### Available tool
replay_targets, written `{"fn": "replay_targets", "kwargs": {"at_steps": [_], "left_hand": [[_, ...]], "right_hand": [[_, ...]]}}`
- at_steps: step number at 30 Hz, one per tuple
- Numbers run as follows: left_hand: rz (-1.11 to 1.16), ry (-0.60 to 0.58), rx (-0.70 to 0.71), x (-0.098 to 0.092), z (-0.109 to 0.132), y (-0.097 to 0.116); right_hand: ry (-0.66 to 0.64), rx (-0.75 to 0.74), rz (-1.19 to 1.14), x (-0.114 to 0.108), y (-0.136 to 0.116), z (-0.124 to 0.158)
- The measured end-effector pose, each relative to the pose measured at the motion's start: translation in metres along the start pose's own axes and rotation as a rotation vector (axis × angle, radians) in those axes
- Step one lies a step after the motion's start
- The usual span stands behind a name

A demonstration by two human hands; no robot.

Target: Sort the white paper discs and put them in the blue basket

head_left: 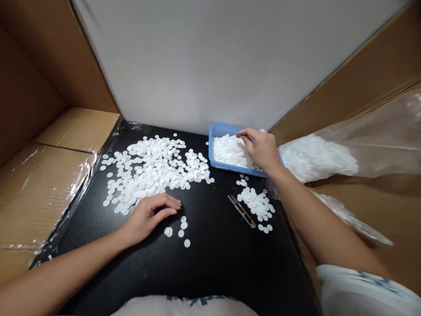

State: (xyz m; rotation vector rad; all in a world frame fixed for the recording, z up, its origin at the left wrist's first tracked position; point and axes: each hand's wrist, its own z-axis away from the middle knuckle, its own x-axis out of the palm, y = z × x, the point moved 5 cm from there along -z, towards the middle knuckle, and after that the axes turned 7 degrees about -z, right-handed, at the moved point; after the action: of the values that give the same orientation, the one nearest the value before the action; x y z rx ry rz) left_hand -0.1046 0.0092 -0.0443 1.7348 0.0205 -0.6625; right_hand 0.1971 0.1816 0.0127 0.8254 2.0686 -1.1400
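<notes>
My left hand (149, 215) lies flat on the black table (213, 259), fingers stretched out and holding nothing, at the near edge of a wide scatter of small white discs (151, 169). A few loose discs (179, 230) lie just right of its fingertips. My right hand (261, 149) reaches into a blue plastic basket (215, 131) heaped with white discs (228, 151); its fingers are curled and pinched over the heap, and what they hold is hidden. A smaller pile of discs (258, 204) lies in front of the basket, with thread snips (241, 210) beside it.
A clear plastic bag (378, 136) full of white discs (315, 158) lies on cardboard to the right. Cardboard boxes (42, 175) wrapped in clear film stand at the left. A pale wall (213, 61) closes off the back of the table.
</notes>
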Motion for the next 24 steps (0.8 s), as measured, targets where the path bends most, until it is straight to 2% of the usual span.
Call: {"fn": "replay_targets", "kwargs": {"at_steps": [4, 8, 10, 12, 13, 14, 16, 17, 18, 20, 24], "left_hand": [[0.166, 0.085, -0.217, -0.001, 0.0, -0.008], [0.252, 0.051, -0.232, 0.004, -0.002, -0.009], [0.267, 0.045, -0.216, 0.006, -0.003, -0.01], [0.283, 0.052, -0.201, 0.007, -0.004, -0.011], [0.288, 0.059, -0.194, 0.007, -0.004, -0.011], [0.292, 0.065, -0.189, 0.007, -0.004, -0.011], [0.295, 0.069, -0.178, 0.007, -0.004, -0.012], [0.294, 0.068, -0.172, 0.007, -0.005, -0.012], [0.291, 0.066, -0.168, 0.007, -0.005, -0.012], [0.284, 0.059, -0.161, 0.007, -0.005, -0.012], [0.274, 0.05, -0.154, 0.007, -0.006, -0.012]], "right_hand": [[-0.004, 0.085, -0.048, 0.0, 0.015, 0.016], [0.172, 0.277, -0.315, -0.009, 0.031, 0.019], [0.26, 0.324, -0.463, -0.014, 0.027, 0.02], [0.245, 0.285, -0.548, -0.014, 0.003, 0.025], [0.174, 0.232, -0.574, -0.011, -0.016, 0.032], [0.003, 0.168, -0.61, -0.001, -0.04, 0.042], [-0.453, -0.006, -0.652, 0.028, -0.094, 0.075], [-0.621, -0.127, -0.635, 0.039, -0.12, 0.096], [-0.728, -0.236, -0.605, 0.049, -0.141, 0.116], [-0.807, -0.329, -0.499, 0.066, -0.165, 0.145], [-0.764, -0.307, -0.376, 0.083, -0.172, 0.166]]}}
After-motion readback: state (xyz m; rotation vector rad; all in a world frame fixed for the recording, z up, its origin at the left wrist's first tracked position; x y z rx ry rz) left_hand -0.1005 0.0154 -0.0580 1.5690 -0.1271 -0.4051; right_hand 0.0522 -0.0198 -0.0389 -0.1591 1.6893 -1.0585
